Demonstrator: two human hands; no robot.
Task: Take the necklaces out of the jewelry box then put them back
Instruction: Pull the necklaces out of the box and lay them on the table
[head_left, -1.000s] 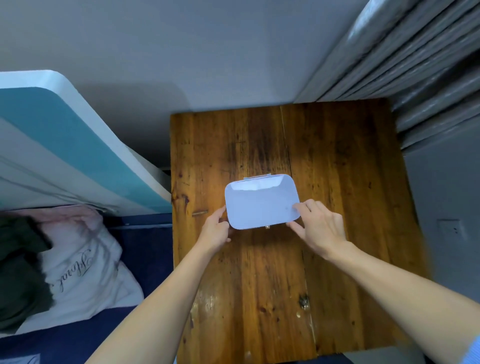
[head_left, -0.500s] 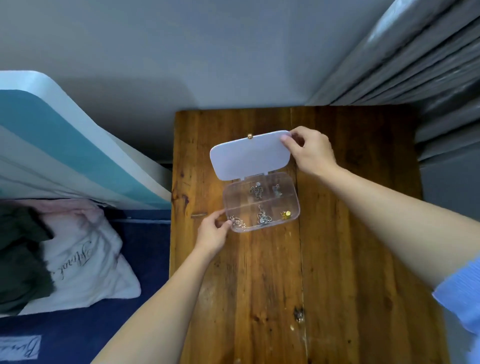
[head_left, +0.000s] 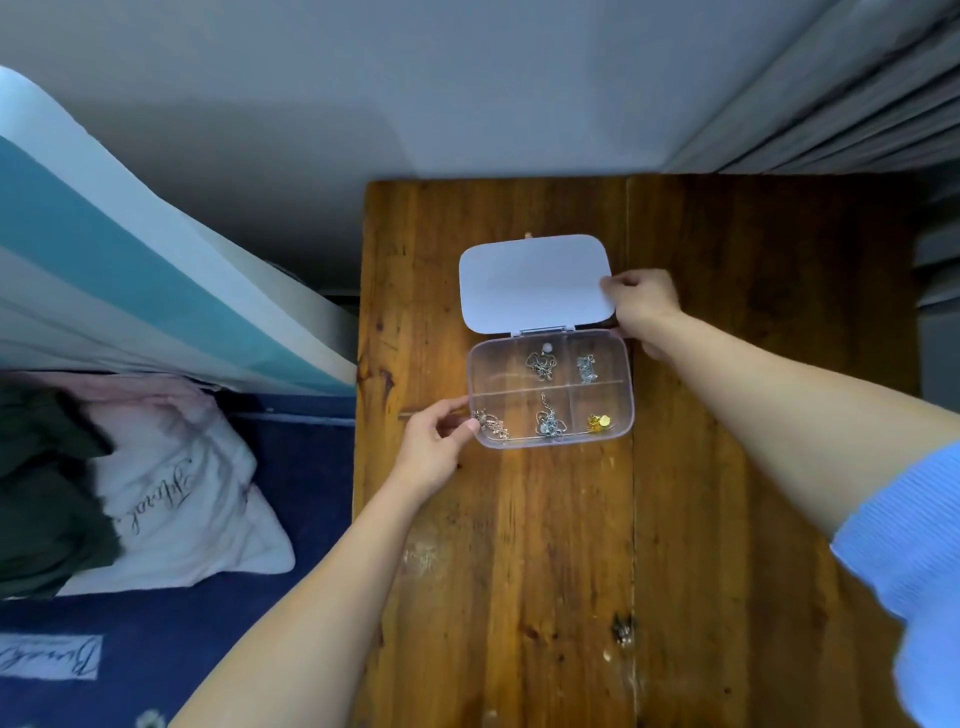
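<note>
A clear plastic jewelry box (head_left: 626, 395) with several compartments lies open on the wooden table (head_left: 519, 545). Its pale lid (head_left: 535, 283) is folded back flat behind it. Silver necklaces (head_left: 541, 364) sit coiled in the compartments, along with a rose-gold chain (head_left: 491, 423) at the front left and a small gold piece (head_left: 599, 422) at the front right. My left hand (head_left: 434, 447) holds the box's front left corner. My right hand (head_left: 641, 306) grips the lid's right edge.
A bed with a navy sheet (head_left: 291, 519), a white pillow (head_left: 171, 499) and dark clothing lies left of the table. A teal and white board (head_left: 130, 291) leans by the wall. Grey curtain folds (head_left: 857, 93) hang at the back right.
The box was shut a second ago. My right hand swung the lid up and back, and it now lies lower and flatter behind the box. My left hand stayed on the front left corner.
</note>
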